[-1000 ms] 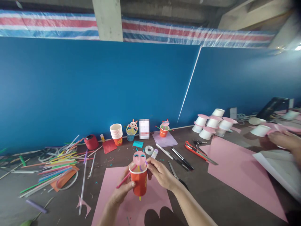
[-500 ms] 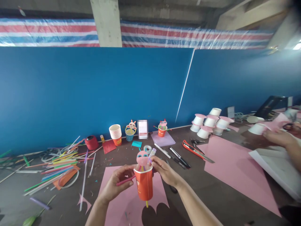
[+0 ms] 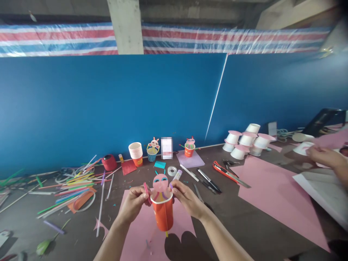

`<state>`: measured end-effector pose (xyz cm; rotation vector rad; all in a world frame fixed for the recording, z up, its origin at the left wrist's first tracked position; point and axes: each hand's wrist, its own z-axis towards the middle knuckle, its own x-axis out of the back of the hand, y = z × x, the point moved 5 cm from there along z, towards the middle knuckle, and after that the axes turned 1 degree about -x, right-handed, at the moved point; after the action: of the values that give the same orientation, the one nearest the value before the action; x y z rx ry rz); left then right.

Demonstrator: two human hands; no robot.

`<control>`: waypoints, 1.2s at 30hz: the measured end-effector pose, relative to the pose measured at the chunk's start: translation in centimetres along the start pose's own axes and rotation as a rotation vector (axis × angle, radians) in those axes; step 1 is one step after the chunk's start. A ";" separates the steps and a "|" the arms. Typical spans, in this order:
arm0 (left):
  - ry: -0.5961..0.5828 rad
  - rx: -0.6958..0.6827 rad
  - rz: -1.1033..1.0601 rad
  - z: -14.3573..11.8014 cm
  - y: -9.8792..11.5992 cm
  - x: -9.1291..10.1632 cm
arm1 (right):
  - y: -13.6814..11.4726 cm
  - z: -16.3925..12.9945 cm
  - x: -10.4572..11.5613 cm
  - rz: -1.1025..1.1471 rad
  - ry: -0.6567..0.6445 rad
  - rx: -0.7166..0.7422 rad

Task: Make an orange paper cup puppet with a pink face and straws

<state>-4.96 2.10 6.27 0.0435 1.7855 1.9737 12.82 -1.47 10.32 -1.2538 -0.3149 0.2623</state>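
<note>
In the head view an orange paper cup (image 3: 164,216) is held up over a pink paper sheet (image 3: 136,239). A pink paper head (image 3: 160,183) with blue ears and eyes rises from its mouth, and a yellow straw (image 3: 166,234) pokes out below. At the cup's left rim my left hand (image 3: 133,204) is closed on a pink straw (image 3: 146,190), now pointing upward. On the right side my right hand (image 3: 187,198) pinches a short purple straw (image 3: 171,186) by the rim, its lower fingers partly hidden behind the cup.
Many coloured straws (image 3: 70,192) are heaped at left. Behind stand stacked cups (image 3: 136,152) and two finished-looking cup figures (image 3: 152,154). Scissors (image 3: 201,195), pens (image 3: 209,180) and an orange box cutter (image 3: 227,172) lie right. Another person's hand (image 3: 323,156) works at far right.
The pink straw in my left hand has swung from lying sideways to upright against the cup's rim. The cup has shifted slightly left; my right hand still pinches the purple straw.
</note>
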 end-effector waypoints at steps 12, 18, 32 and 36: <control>0.216 0.076 0.077 0.6 0.0 0.2 | 2.0 0.7 -0.5 -0.131 0.108 0.023; 0.147 0.071 0.035 1.1 -0.3 0.4 | 2.4 1.4 -0.4 -0.120 0.101 0.034; 0.162 -0.008 0.311 0.5 0.0 0.9 | 3.7 1.6 -0.6 -0.208 0.222 0.035; 0.127 -0.010 0.241 0.1 -0.5 0.6 | 4.0 1.2 -1.0 -0.237 0.216 0.039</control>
<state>-5.26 2.42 5.68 0.1392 1.9281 2.1966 11.35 0.41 6.76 -1.1823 -0.2680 -0.0700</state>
